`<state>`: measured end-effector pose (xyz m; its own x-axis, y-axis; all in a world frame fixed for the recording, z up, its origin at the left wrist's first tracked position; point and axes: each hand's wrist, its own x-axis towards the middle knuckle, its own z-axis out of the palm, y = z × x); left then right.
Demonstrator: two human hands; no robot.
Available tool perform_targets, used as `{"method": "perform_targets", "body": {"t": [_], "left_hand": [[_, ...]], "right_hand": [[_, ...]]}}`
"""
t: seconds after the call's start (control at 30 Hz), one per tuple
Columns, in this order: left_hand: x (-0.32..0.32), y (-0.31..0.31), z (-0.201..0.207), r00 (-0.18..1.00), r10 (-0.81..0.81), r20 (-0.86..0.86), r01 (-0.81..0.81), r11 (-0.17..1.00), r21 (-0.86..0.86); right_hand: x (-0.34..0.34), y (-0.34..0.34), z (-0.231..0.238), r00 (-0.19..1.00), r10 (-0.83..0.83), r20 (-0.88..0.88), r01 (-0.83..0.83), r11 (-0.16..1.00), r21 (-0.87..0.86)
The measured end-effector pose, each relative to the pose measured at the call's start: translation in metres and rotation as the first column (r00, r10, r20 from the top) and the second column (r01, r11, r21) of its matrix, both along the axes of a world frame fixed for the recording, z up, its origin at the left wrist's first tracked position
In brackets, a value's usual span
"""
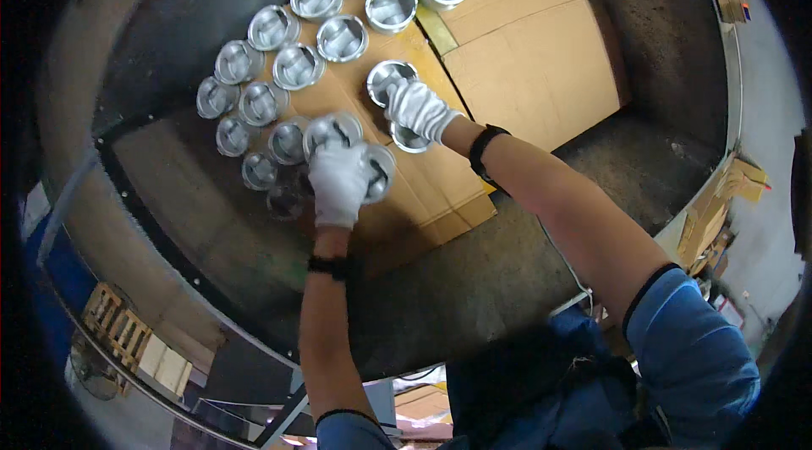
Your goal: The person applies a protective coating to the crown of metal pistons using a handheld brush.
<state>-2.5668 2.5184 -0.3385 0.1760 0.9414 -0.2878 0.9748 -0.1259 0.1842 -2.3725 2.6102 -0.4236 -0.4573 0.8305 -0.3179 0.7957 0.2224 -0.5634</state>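
Several silver metal pistons [298, 67] stand in staggered rows with their hollow ends up. My left hand [337, 183], in a white glove, has its fingers curled at a blurred piston [332, 127]. Another piston [381, 169] shows right beside that hand. My right hand [420, 110], also gloved, grips the rim of a piston [388, 78], with its fingertips inside the hollow. Beneath the right hand is one more piston [409, 139], partly covered. Motion smears the left hand's fingertips.
Brown cardboard sheets [533, 52] lie under part of the rows, on a dark worktop [474, 268] with raised dark walls [677, 52]. A metal rail [144, 378] and a wooden pallet [114, 315] are at the lower left. Cardboard pieces [706, 222] lie beyond the right wall.
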Motion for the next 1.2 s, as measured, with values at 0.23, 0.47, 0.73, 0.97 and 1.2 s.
{"method": "perform_targets", "body": {"t": [0.23,0.47,0.73,0.97,1.2], "left_hand": [[0.039,-0.045,0.204,0.95,0.26,0.17,-0.23,0.956,-0.181],[0.126,-0.101,0.34,0.98,0.016,0.196,-0.017,1.0,0.005],[0.3,-0.167,0.415,0.747,-0.634,0.201,0.571,0.766,0.295],[0.491,-0.252,0.452,0.395,-0.905,0.158,0.876,0.423,0.233],[0.693,-0.348,0.506,-0.213,-0.972,0.095,0.929,-0.172,0.326]], "right_hand": [[0.113,-0.034,0.226,0.992,-0.006,0.128,-0.022,0.976,0.217],[0.245,-0.17,0.458,0.902,-0.431,0.023,0.428,0.9,0.082],[0.388,-0.472,0.593,0.395,-0.918,-0.04,0.917,0.391,0.08],[0.413,-0.747,0.616,-0.121,-0.991,-0.062,0.952,-0.133,0.276],[0.448,-0.88,0.57,-0.431,-0.851,0.301,0.89,-0.345,0.298]]}}
